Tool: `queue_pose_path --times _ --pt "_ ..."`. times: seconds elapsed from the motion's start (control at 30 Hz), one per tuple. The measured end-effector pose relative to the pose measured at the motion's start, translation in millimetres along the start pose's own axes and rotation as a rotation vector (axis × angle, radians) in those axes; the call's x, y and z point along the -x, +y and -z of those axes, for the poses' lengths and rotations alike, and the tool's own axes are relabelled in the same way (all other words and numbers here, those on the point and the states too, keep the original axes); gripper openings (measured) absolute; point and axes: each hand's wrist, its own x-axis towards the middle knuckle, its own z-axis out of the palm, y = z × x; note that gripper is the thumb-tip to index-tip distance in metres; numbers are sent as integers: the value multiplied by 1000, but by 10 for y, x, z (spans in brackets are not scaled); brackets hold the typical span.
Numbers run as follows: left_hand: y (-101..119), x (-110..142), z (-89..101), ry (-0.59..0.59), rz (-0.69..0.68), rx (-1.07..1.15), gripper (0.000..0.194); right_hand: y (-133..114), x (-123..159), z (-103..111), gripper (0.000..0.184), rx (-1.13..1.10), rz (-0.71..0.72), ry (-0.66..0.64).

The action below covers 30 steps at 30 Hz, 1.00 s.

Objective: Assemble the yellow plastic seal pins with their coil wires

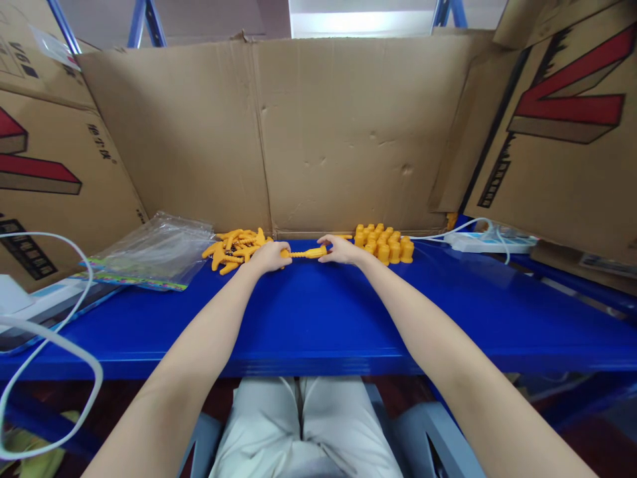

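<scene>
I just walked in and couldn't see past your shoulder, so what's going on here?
A person holds a yellow ribbed piece level above a blue table. The left hand grips one end; the right hand curls around the other, though how firmly isn't clear. A loose pile of yellow parts lies by the left hand, and upright yellow cylinders stand grouped beyond the right.

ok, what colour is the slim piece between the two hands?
The slim piece is orange-yellow; the head view shows it best.
</scene>
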Motion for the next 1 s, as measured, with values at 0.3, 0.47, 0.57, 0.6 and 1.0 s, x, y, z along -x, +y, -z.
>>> queue_pose_path --times 0.3,0.47,0.57,0.6,1.0 --pt "-46 -5 -16 18 15 28 26 -57 101 115 14 -354 -150 -120" --pt "-66 -25 -19 43 10 9 25 -147 149 136 41 -323 -212 -133" --pt "-73 -31 -24 35 28 16 26 -178 160 134 38 -332 -223 -130" --pt "-75 -31 -26 32 33 21 26 -179 164 136 31 -349 -224 -136" --pt "-29 13 16 7 32 11 29 -103 133 107 31 -486 -229 -233"
